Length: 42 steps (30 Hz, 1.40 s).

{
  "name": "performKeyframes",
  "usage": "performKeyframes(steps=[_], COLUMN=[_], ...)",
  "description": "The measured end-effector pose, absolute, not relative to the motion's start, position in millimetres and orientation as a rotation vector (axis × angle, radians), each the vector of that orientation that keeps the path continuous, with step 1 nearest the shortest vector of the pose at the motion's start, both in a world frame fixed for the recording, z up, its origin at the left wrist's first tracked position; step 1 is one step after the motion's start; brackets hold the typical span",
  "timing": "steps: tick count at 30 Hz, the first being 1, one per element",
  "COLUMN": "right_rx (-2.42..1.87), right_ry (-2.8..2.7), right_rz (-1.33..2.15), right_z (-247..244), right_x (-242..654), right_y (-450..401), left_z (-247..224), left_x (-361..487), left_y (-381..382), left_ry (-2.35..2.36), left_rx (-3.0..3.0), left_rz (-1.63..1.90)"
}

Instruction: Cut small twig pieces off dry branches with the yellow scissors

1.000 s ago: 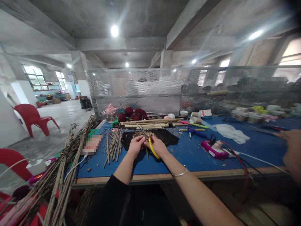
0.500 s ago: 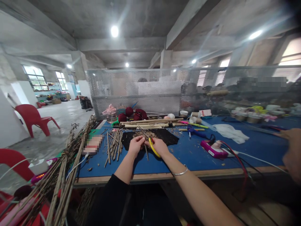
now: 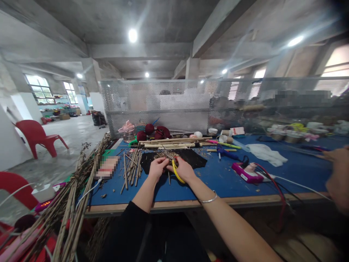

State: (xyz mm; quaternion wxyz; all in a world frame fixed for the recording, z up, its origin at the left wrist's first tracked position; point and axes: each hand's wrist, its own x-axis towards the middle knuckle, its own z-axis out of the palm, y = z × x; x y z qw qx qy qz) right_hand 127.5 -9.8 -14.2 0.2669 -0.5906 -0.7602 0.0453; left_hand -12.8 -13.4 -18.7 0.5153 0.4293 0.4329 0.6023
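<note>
My right hand (image 3: 183,170) is closed around the yellow handles of a pair of scissors (image 3: 178,174); their metal blades point up and away over a black cloth (image 3: 200,160). Close beside it, my left hand (image 3: 159,168) pinches a short thin stick (image 3: 169,179), whose lower end shows between my hands. Its upper part is hidden by fingers and blades. Dry plant scraps (image 3: 160,154) lie heaped on the cloth under the blades. Left of the cloth lies a bunch of cut sticks (image 3: 133,167).
A bundle of long dry stalks (image 3: 73,193) leans along the table's left edge. Behind the cloth lie long pale rods (image 3: 174,145) and dark red yarn balls (image 3: 162,133). A purple power strip (image 3: 247,173) with cables sits right. Another person's hand (image 3: 339,178) shows at the far right.
The scissors and my right hand have shifted slightly, and the handles have turned a little. The stick's lower end shows a bit shorter. My left hand stays nearly in place.
</note>
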Motion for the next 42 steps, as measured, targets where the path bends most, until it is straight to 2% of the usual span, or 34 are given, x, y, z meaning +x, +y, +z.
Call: performKeyframes(steps=[10,35,42], right_rx=[-1.714,-1.639,-1.729], right_ry=[-2.032,-2.041,-2.028], right_rz=[0.150,0.260,0.136], right_z=[-10.9,-7.0,-5.6], right_x=[124.6,128.6,128.4], right_y=[-11.7,-12.7,-14.2], left_z=[-20.4,-13.7,-16.3], left_x=[-12.7,-12.5,-14.5], left_y=[-14.2,-20.0,-17.0], left_ry=[1.043,1.109,1.042], left_rx=[1.101,1.089,0.988], left_rz=[1.395,1.389,1.421])
